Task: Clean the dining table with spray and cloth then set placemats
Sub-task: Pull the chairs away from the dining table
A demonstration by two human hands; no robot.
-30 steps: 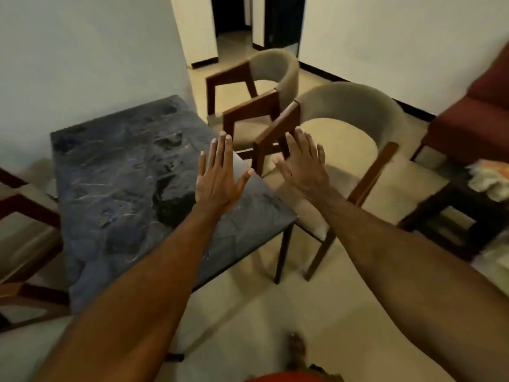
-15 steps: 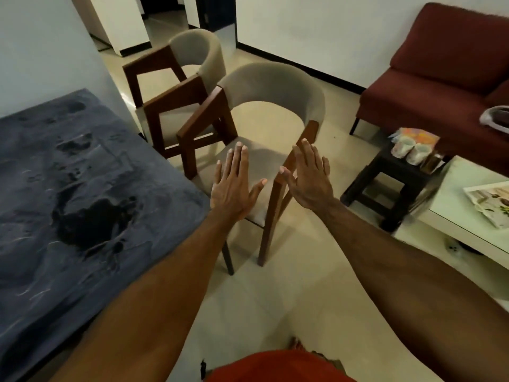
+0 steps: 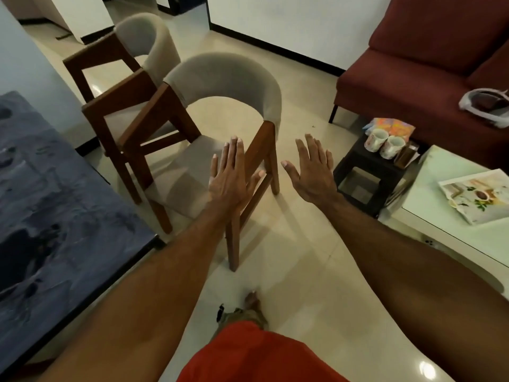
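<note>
red shirt hem and a bare foot sat at the bottom edge over the glossy cream tile floor. both bare forearms reached forward, holding nothing. left hand was flat, fingers straight and together, thumb out, seen in front of the near chair. right hand was flat too, fingers slightly spread, over bare floor, apart from the left. dark blue-grey marbled dining table filled the left side, its corner just beside the left forearm. grey upholstered chair with brown wooden frame stood by the table, a second matching chair behind it. at right, a pale glass-topped coffee table carried a printed floral placemat. beyond it a small dark stool held two white patterned mugs. dark red sofa stood farthest, a white-rimmed thing on it, unclear what.
</note>
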